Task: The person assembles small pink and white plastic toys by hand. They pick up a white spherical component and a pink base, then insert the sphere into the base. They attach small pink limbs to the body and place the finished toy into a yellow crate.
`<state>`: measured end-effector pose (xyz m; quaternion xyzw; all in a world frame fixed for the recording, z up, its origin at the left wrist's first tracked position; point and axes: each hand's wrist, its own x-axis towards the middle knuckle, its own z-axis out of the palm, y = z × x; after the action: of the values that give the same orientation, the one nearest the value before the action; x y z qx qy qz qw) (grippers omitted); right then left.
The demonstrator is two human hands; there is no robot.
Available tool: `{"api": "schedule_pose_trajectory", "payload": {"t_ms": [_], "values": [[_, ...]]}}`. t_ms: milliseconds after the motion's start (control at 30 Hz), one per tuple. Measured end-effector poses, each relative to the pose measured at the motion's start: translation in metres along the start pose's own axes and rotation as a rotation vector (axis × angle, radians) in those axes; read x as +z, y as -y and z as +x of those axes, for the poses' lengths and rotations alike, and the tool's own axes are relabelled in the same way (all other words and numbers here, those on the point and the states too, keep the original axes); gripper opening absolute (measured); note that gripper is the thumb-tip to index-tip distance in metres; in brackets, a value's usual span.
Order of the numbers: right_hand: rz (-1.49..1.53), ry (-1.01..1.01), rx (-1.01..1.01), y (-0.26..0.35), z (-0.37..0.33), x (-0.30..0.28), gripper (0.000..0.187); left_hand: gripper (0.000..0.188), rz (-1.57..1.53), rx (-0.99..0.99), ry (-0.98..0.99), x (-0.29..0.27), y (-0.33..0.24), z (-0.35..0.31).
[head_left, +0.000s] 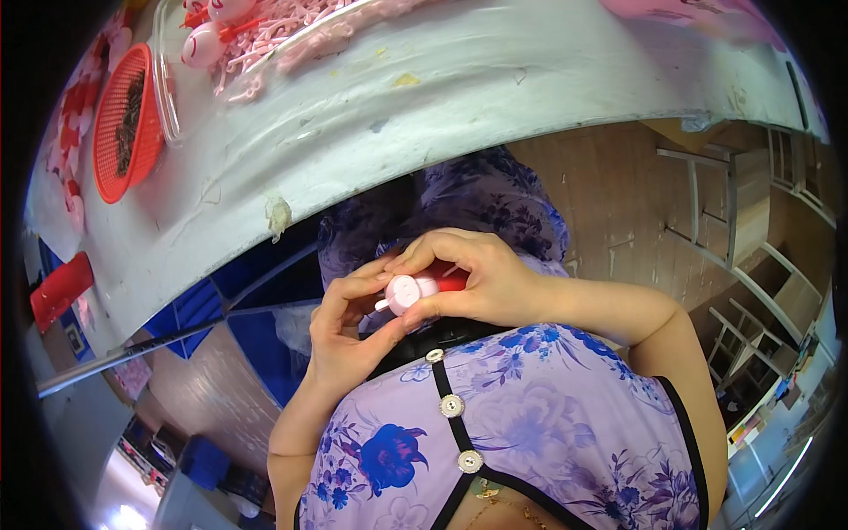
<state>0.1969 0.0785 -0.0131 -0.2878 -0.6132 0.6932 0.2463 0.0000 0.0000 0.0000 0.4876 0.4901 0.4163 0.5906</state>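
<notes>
Both hands meet over the lap, below the table's edge, around a small pink and red toy [405,296]. The right hand [486,278] is closed around the red part, thumb below and fingers arched over the top. The left hand [340,327] is curled at the other side, thumb and fingertips drawn in close to the pink round end; the grip is narrow, with the toy between them. How firmly each hand presses, I cannot tell. The toy's round end faces up and carries faint marks, too small to make out. A short pink tab sticks out at its left.

Beyond the hands is a table [371,115] with a wrinkled white cover. A clear tray [168,97] on it holds many thin pink pieces [265,49] and a few pink balls; the nearest ball [203,46] bears a curved dark line. Just left of the tray, a red basket [104,159] holds small dark pieces [131,124]. Pink, red and white pieces [71,132] lie near the left edge, with a red packet [62,291] nearer the person. At the upper right is a pink sheet [698,11] with darker markings that I cannot read.
</notes>
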Motion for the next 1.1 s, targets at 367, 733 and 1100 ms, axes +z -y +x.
{"api": "schedule_pose_trajectory", "payload": {"t_ms": [367,733,1100], "values": [[-0.079,-0.086,-0.157,-0.006,0.001,0.009,0.025,0.040,-0.014,0.013,-0.080,0.007,0.013,-0.008],[-0.242,-0.015,-0.072,-0.009,-0.003,-0.006,0.038,0.057,-0.216,-0.276,-0.068,0.001,-0.008,-0.003],[-0.246,0.102,0.054,-0.012,-0.030,-0.013,0.059,0.041,0.573,0.067,0.135,0.006,-0.021,0.014]]}}
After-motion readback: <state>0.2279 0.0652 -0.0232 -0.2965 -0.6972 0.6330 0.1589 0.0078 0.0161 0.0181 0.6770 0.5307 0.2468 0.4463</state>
